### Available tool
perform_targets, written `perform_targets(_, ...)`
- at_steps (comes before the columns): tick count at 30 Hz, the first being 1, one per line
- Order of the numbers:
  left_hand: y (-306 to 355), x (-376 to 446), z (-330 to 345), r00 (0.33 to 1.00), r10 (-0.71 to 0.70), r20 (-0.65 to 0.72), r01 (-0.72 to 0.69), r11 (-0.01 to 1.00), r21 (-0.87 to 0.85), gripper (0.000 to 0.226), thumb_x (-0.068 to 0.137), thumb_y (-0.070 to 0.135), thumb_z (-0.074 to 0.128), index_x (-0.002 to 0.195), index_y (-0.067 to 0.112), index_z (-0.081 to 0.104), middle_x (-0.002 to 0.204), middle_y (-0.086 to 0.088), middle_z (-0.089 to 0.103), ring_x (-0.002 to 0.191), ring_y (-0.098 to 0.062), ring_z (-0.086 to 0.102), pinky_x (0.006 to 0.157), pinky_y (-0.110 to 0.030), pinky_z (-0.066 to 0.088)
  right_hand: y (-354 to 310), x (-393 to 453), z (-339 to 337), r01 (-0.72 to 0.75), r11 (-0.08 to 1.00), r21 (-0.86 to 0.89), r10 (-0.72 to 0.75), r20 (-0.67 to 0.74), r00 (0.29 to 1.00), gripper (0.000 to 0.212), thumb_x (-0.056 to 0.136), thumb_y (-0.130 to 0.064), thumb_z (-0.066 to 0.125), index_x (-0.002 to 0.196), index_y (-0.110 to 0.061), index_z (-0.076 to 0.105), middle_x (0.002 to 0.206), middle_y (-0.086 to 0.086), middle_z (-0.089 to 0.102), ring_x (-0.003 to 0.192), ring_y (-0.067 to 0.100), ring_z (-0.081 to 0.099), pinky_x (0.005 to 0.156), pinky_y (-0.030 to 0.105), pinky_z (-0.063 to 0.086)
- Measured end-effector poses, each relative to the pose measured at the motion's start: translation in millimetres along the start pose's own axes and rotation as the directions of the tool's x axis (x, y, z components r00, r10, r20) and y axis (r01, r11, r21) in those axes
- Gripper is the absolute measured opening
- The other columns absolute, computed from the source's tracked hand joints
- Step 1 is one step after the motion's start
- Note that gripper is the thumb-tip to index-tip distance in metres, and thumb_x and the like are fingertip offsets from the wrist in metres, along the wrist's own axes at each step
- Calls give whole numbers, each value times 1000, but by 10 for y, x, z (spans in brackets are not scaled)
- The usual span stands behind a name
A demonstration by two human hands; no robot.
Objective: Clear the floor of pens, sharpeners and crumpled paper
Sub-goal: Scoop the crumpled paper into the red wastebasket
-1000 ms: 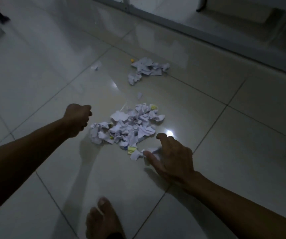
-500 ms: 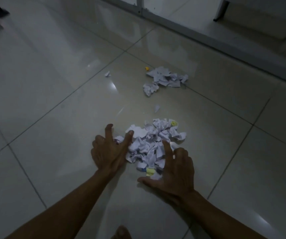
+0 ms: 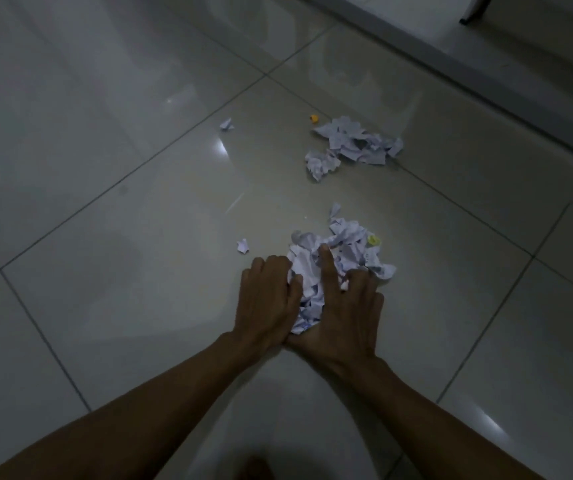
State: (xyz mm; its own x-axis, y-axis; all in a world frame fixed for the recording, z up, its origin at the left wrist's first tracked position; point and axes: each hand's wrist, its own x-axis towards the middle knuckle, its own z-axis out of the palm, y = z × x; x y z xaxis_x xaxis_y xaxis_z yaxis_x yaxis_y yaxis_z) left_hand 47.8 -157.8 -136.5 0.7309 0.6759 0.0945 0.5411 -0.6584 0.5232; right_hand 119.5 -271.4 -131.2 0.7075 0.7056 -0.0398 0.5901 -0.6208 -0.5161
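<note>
Left hand (image 3: 267, 303), right hand (image 3: 347, 317) cupped around paper pile (image 3: 342, 251) (fingers spread wide)

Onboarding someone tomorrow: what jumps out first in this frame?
Both hands, the left hand and the right hand, cup the near pile of crumpled paper on the glossy tiled floor, heels of the palms nearly meeting. A second paper pile lies farther off, with a small orange piece just beyond it. Loose scraps sit to the left, one near the hands and one farther away.
</note>
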Motion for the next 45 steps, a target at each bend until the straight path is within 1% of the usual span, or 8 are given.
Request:
perform_targets(5,98,-59,-43,993,118,21,-114,982,-150,33,90,24,32,79,9,59,71,-8,59,62,-21,49,67,-30,26,36,127,33,102,995,-15,-102,16,995,104,60,-79,56,150,-44,18,130,13,41,119,32,39,98,46,36)
perform_targets(9,48,-33,-29,987,119,107,-85,957,-279,48,88,32,35,99,0,69,84,-12,68,74,-25,59,68,-38,42,32,148,110,144,989,-26,-144,-2,990,86,62,-59,67,142,-39,40,134,13,43,123,33,39,100,50,38)
perform_targets(14,57,-42,-118,996,-11,-94,-24,932,-361,17,75,24,53,60,25,43,62,18,36,62,-3,37,57,-15,28,-50,208,100,211,971,-115,-214,-15,977,62,65,-51,68,121,-25,58,123,9,52,103,31,47,76,41,45)
perform_targets(21,-23,-88,-185,978,-170,-122,93,874,-476,26,82,29,50,80,8,66,75,-2,65,72,-16,59,65,-21,46,-20,240,148,293,949,-117,-302,-68,951,43,78,-51,59,99,-15,67,106,10,64,92,33,53,68,36,43)
perform_targets(31,-112,-39,-242,942,-231,-244,118,907,-404,26,93,38,48,99,15,58,58,8,40,54,-12,41,53,-17,31,66,470,41,420,906,52,-409,-146,901,29,81,-25,64,55,-14,55,58,6,56,52,12,36,51,24,25)
perform_targets(38,-340,273,-305,922,-248,-298,226,968,-105,45,89,44,44,108,6,60,86,-9,57,85,-26,52,70,-24,32,35,452,-337,37,665,746,49,-92,995,30,75,-11,60,46,-9,51,42,-3,54,38,15,53,42,31,47)
perform_targets(41,-411,317,-223,952,-198,-234,232,964,129,54,84,55,42,112,11,58,96,-13,53,91,-32,48,75,-34,34,46,467,-555,17,537,843,180,-134,974,38,74,5,58,48,-18,43,40,-11,44,37,1,41,42,15,33)
perform_targets(45,-364,321,-110,980,-155,-126,174,971,166,62,80,64,42,116,15,55,109,-9,45,102,-27,42,83,-37,31,220,516,-680,-40,375,926,360,-106,927,22,67,-2,59,54,-16,46,49,2,41,46,15,40,48,27,33)
